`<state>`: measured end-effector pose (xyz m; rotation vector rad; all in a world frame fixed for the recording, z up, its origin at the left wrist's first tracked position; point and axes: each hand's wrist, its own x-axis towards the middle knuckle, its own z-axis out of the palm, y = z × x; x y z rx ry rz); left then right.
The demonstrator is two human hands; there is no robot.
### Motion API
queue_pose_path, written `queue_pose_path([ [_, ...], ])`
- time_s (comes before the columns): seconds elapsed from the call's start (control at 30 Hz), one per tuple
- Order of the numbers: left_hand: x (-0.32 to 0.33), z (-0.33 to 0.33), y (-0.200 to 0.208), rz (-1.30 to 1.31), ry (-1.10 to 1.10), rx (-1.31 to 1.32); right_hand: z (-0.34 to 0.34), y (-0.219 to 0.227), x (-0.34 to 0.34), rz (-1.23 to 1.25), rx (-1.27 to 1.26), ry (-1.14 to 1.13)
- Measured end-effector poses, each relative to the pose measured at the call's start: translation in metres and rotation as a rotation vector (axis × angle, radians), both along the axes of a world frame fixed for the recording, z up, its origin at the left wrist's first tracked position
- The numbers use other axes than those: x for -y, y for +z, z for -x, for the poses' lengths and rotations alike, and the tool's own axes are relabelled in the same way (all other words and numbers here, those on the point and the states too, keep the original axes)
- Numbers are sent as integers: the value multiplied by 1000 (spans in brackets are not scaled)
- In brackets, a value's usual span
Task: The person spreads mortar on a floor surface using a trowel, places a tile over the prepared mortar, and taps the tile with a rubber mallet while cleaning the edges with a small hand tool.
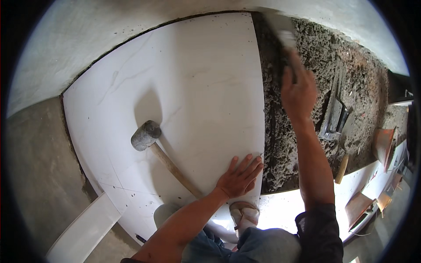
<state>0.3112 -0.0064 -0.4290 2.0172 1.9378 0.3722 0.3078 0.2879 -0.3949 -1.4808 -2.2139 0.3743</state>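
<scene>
Gripping one trowel [282, 27], the right hand [300, 94] extends beyond one mallet [148, 136].

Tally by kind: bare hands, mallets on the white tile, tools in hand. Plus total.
Hands: 2 (left hand, spread on the white tile; right hand, gripping)
Mallets: 1 (grey-headed mallet)
Tools in hand: 1 (blurred bladed tool)
Total: 4

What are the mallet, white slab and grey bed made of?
Mallet head: probably rubber, matte; mottled grey, no metallic shine.
Handle: looks like bare wood; tan, dull.
Slab: likely glazed ceramic or porcelain, smooth; faint marble-like veins, though polished stone isn't ruled out.
Bed: seemingly cement mortar, rough and unfinished; coarse, crumbly grain. Damp or dry, I can't tell.
</scene>
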Motion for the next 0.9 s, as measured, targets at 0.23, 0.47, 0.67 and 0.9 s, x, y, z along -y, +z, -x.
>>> queue_pose_path([
  [0.23,-2,-4,3,6,-20,17,71,20,-16,114,110,220],
  [0.47,-1,-1,2,-6,13,-7,1,-6,8,-45,97,-89],
  [0.67,-3,-4,4,0,-19,-5,31,-1,1,60,-120,345],
  [0.9,-1,-2,3,2,0,10,26,20,-14,87,192,48],
])
